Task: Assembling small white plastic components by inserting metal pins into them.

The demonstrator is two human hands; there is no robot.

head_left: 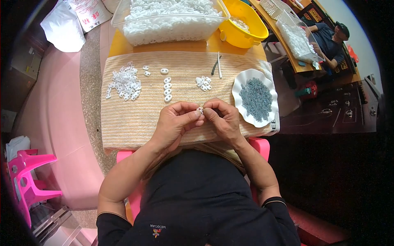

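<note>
Over the striped cloth (135, 119), the left hand (174, 121) and right hand (223, 119) together pinch one small white plastic piece (200, 110) between their fingertips.

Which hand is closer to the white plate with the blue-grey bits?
Right. The right hand sits just beside the plate; the left hand is farther, beyond the right one.

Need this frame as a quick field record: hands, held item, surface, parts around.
left hand: pinches a small white plastic piece at the fingertips
right hand: meets the same piece from the other side
surface: striped beige cloth
left pile: loose white pieces
middle: column of white pieces
small cluster: above the hands
right: white scalloped plate of grey-blue parts
far edge: clear bin of white pieces, yellow basin
</note>
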